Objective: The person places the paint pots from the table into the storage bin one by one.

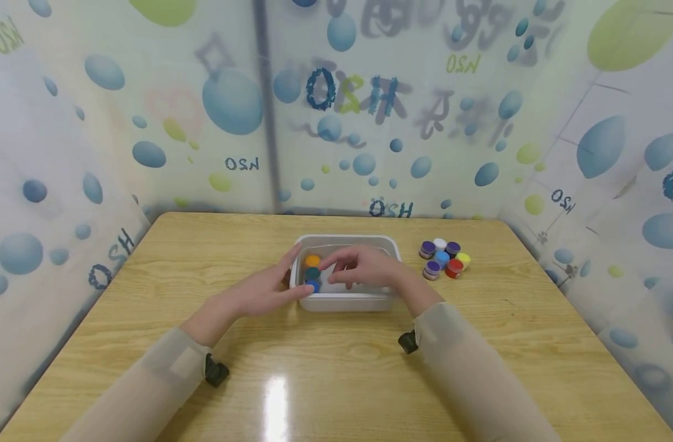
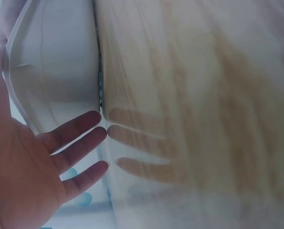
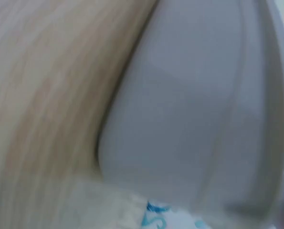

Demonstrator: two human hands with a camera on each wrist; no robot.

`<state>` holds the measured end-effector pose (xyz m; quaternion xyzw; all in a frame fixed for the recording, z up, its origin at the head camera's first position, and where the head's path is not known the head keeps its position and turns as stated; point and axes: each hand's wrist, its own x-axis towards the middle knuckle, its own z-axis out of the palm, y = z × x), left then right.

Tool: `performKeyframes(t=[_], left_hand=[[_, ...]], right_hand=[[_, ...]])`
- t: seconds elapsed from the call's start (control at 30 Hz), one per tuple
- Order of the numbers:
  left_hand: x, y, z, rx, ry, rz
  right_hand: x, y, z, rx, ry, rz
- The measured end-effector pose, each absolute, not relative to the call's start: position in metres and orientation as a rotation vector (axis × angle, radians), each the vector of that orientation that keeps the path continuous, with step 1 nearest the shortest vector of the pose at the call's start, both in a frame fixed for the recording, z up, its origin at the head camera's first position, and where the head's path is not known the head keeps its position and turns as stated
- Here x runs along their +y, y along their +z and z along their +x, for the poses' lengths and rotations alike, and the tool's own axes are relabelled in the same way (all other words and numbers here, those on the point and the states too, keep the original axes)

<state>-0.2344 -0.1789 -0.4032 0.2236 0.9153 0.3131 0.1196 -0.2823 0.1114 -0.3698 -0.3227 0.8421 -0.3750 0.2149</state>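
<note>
The right hand [image 1: 365,267], loosely bent and seemingly empty, might topple the green jar [image 1: 312,274] by brushing it, while the outstretched left hand [image 1: 263,291] touches the bin [image 1: 349,302].

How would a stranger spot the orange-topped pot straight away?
On the wooden table, find the white tub with the left hand at one end. Inside, beside that hand, a short row begins with the orange-topped pot, farthest from the person. Its colour sets it apart from the dark green pot and blue pot nearer the person.
</note>
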Motion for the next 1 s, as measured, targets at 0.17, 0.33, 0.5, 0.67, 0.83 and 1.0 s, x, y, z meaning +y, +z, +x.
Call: performKeyframes(t=[0.17,0.33,0.5,0.67,0.83,1.0], left_hand=[[-0.179,-0.405,-0.235,2.667,0.931,0.663],[-0.18,-0.407,-0.236,2.663,0.943,0.673],[-0.181,-0.407,-0.236,2.677,0.92,0.666],[-0.181,-0.406,-0.236,2.683,0.903,0.657],[-0.18,-0.406,-0.235,2.682,0.909,0.662],[-0.179,-0.406,-0.235,2.685,0.919,0.651]], right_hand=[[0.14,-0.357,-0.277,2.404,-1.101,-0.818],[0.177,-0.35,-0.27,2.504,-1.131,-0.737],[0.214,-0.351,-0.264,2.592,-1.19,-0.647],[0.243,-0.357,-0.257,2.591,-1.301,-0.607],[0.264,-0.362,-0.249,2.592,-1.31,-0.591],[0.28,-0.37,-0.247,2.618,-1.268,-0.571]])
